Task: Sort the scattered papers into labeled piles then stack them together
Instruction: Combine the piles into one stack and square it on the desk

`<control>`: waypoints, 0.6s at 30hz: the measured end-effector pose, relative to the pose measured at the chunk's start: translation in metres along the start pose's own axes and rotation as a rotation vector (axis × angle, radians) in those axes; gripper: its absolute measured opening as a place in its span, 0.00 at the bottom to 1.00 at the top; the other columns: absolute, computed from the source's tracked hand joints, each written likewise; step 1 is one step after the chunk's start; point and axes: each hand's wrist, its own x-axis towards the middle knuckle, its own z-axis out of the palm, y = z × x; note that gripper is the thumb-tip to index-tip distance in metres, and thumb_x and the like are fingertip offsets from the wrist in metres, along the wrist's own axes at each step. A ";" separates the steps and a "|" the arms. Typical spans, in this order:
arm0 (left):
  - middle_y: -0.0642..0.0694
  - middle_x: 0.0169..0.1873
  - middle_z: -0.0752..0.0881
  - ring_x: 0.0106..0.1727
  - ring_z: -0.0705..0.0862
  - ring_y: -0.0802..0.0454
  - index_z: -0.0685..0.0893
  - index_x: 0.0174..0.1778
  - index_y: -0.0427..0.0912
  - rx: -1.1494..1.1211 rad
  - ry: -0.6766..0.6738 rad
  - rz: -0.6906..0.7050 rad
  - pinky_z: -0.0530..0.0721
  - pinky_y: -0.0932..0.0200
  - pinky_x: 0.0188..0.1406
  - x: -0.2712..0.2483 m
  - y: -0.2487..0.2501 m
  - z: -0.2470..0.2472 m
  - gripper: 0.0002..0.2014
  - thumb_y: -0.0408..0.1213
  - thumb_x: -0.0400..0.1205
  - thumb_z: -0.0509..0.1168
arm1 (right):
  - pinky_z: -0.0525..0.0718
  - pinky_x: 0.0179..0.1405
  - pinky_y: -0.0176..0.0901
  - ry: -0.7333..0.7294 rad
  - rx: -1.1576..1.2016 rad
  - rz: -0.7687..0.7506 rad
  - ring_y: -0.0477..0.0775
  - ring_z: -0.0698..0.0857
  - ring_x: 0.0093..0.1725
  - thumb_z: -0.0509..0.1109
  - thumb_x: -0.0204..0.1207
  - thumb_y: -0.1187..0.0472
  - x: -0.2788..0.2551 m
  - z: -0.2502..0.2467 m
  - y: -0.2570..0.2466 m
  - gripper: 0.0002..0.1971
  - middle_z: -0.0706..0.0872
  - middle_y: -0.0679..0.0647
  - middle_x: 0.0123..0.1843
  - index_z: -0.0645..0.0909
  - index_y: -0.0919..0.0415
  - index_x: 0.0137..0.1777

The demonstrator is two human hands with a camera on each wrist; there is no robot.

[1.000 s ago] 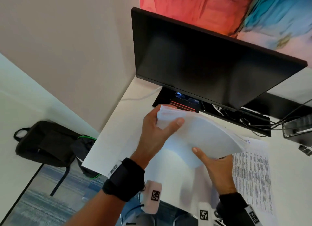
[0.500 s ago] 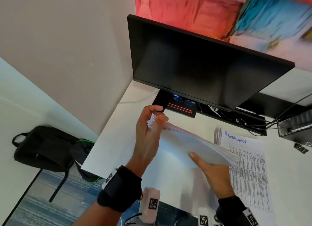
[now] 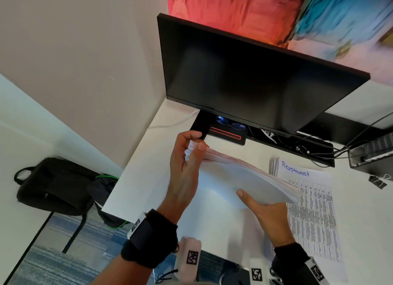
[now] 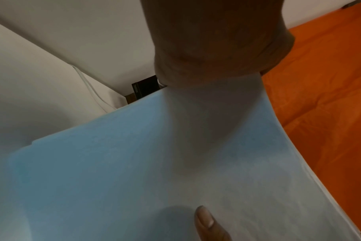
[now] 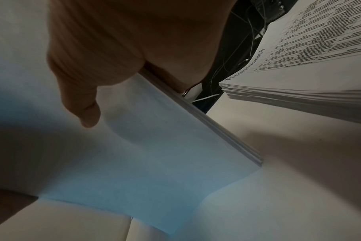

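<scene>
Two hands hold one thick stack of papers [image 3: 244,178] in the air above a white desk [image 3: 148,178]. To the left of the left hand, off the desk edge, a black bag [image 3: 53,184] is seen on the floor. The stack's far left corner is pinched by the left hand [image 3: 185,167], thumb on the near face and fingers curled over the fanned edges. From there the stack is spread to the right and towards the person, bowed, its blank side turned up. Its near right edge is gripped by the right hand [image 3: 270,214], the thumb laid flat on top and the fingers hidden beneath. Just right of the right hand, a printed pile labelled "Receptionist" [image 3: 308,199] lies flat on the desk. Beyond both hands a dark monitor [image 3: 255,78] is seen.
</scene>
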 end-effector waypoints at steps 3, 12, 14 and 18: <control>0.37 0.47 0.85 0.52 0.84 0.31 0.80 0.63 0.46 -0.016 -0.013 0.002 0.85 0.27 0.54 0.000 -0.003 -0.001 0.16 0.50 0.84 0.59 | 0.91 0.61 0.62 -0.010 -0.061 0.076 0.62 0.93 0.37 0.88 0.48 0.23 0.002 -0.002 0.007 0.45 0.92 0.64 0.36 0.88 0.71 0.36; 0.40 0.55 0.84 0.54 0.83 0.49 0.73 0.64 0.45 -0.057 -0.068 0.029 0.83 0.59 0.53 0.002 -0.009 -0.007 0.20 0.53 0.82 0.56 | 0.79 0.59 0.22 -0.210 -0.082 -0.047 0.22 0.85 0.52 0.77 0.77 0.33 -0.005 -0.001 -0.012 0.16 0.90 0.24 0.49 0.85 0.38 0.58; 0.39 0.57 0.81 0.58 0.81 0.49 0.71 0.68 0.42 -0.039 -0.139 0.069 0.82 0.59 0.56 0.002 -0.008 -0.011 0.21 0.52 0.85 0.56 | 0.78 0.55 0.30 -0.107 -0.052 -0.024 0.31 0.85 0.37 0.81 0.74 0.40 -0.003 0.002 -0.005 0.09 0.89 0.31 0.37 0.87 0.41 0.43; 0.36 0.59 0.76 0.58 0.79 0.49 0.68 0.71 0.37 0.011 -0.340 0.084 0.82 0.56 0.58 0.010 -0.014 -0.029 0.29 0.55 0.84 0.65 | 0.86 0.49 0.48 0.025 -0.036 -0.018 0.50 0.82 0.29 0.87 0.60 0.30 0.002 0.008 0.001 0.37 0.86 0.56 0.28 0.77 0.65 0.25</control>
